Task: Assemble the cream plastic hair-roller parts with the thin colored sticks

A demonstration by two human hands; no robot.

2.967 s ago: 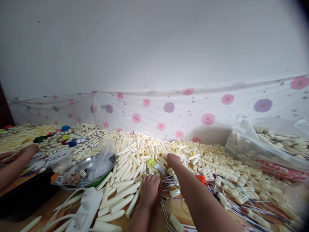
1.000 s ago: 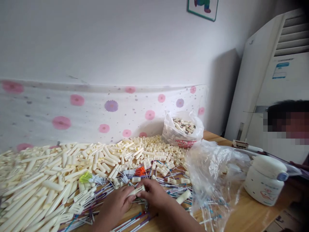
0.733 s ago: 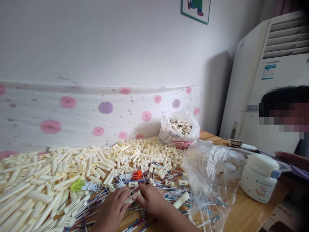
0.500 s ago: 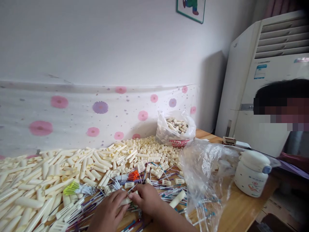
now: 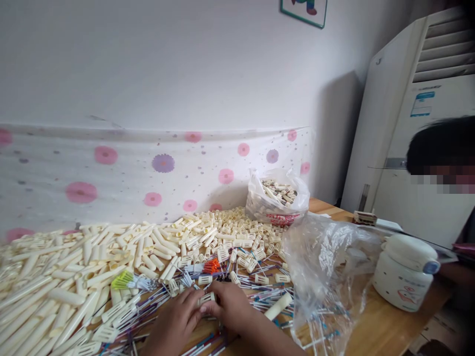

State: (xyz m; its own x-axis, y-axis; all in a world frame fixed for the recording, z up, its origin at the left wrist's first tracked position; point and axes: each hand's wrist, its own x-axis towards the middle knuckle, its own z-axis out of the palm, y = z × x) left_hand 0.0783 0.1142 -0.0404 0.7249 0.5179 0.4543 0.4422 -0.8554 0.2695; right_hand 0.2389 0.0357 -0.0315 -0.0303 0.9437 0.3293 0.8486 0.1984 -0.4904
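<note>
My left hand [image 5: 177,314] and my right hand [image 5: 233,307] meet low in the middle of the view, fingers curled. Between their fingertips is a small cream slotted plastic tube [image 5: 207,298], partly covered by the fingers. Thin sticks [image 5: 256,301] with coloured ends lie scattered around and under both hands. Just beyond them lie an orange-tipped bundle [image 5: 211,267] and, to the left, a yellow-green-tipped bundle [image 5: 123,280]. Dark small pieces by my right fingertips are too hidden to name.
A heap of cream plastic tubes [image 5: 79,277] covers the left and back of the wooden table [image 5: 386,321]. A filled plastic bag [image 5: 276,202] stands behind. Crumpled clear plastic [image 5: 319,262] and a white lidded bottle [image 5: 403,272] are at right. Another person [image 5: 445,143] is at the right edge.
The view has swung slightly left, so things appear further right. Both hands stay together; the slotted tube shows more clearly between the fingertips.
</note>
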